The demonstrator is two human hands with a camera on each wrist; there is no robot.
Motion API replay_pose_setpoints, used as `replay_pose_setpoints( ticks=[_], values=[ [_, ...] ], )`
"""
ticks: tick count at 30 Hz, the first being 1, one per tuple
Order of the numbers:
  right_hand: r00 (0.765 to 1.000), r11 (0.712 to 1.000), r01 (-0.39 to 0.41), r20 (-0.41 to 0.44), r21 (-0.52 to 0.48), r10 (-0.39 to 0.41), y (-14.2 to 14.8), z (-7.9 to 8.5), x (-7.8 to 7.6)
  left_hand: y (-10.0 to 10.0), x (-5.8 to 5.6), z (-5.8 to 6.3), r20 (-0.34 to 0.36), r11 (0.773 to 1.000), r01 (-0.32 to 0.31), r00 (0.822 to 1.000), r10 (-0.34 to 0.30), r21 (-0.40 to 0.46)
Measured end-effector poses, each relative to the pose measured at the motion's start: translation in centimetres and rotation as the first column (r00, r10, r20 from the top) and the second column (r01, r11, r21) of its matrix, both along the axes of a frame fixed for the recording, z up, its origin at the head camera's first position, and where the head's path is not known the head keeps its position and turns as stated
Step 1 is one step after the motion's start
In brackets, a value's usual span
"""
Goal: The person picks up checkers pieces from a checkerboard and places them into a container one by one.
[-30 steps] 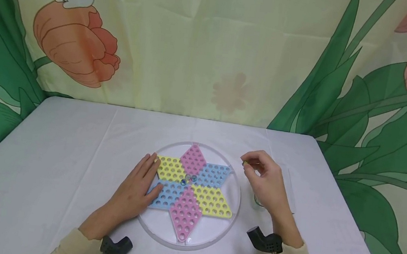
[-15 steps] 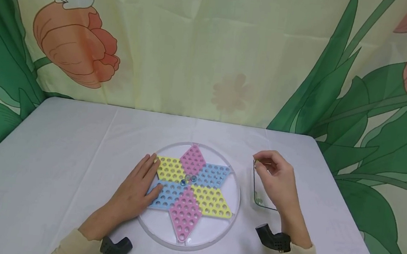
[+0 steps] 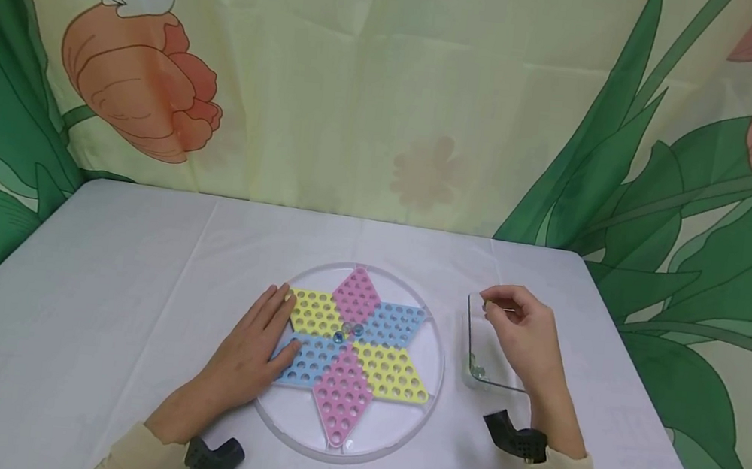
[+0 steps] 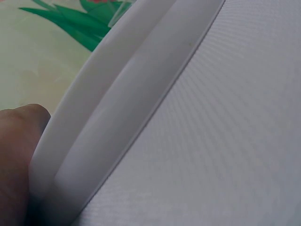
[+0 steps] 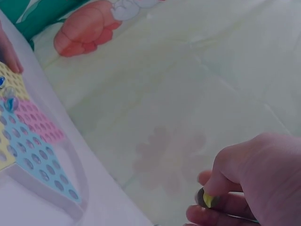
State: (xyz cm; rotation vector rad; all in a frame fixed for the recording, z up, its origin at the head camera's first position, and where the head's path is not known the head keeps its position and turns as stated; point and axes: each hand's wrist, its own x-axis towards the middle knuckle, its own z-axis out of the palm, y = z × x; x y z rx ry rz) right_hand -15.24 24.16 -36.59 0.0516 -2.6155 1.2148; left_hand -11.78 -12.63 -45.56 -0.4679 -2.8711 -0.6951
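Note:
A round white Chinese checkers board (image 3: 287, 416) with a pink, yellow and blue star lies on the table. My left hand (image 3: 245, 354) rests on its left side, fingers straight; in the left wrist view only part of that hand (image 4: 16, 155) shows beside the board's rim. Near the star's centre sit a blue marble (image 3: 339, 337) and others close by. My right hand (image 3: 525, 339) is over a clear box (image 3: 468, 341) and pinches a marble (image 5: 205, 198) with a yellow streak between thumb and fingertips. Greenish marbles (image 3: 477, 370) lie in the box's near left corner; the hand hides the box's right part.
A white cloth covers the table (image 3: 103, 314). Behind its far edge hangs a curtain (image 3: 333, 110) printed with flowers and leaves. Black wrist cameras sit at the left wrist (image 3: 215, 458) and the right wrist (image 3: 516, 437).
My right hand has moved rightward, from the gap beside the board to over the box, still pinching the marble. More of the box's left side shows. The left hand stays put.

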Motion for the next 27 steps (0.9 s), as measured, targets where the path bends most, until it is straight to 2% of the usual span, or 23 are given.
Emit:
replay_pose_setpoints(
  ticks=[16, 27],
  values=[
    [0.999, 0.997, -0.001, 0.037, 0.078, -0.002, 0.9, -1.1, -0.3, 0.0, 0.0, 0.0, -0.004, 1.000, -0.002, 1.000, 0.002, 0.000],
    [0.992, 0.990, 0.011, 0.125, 0.142, -0.029, 1.2, -1.6, -0.8, 0.0, 0.0, 0.0, -0.017, 1.000, 0.005, 1.000, -0.005, 0.001]
  ],
)
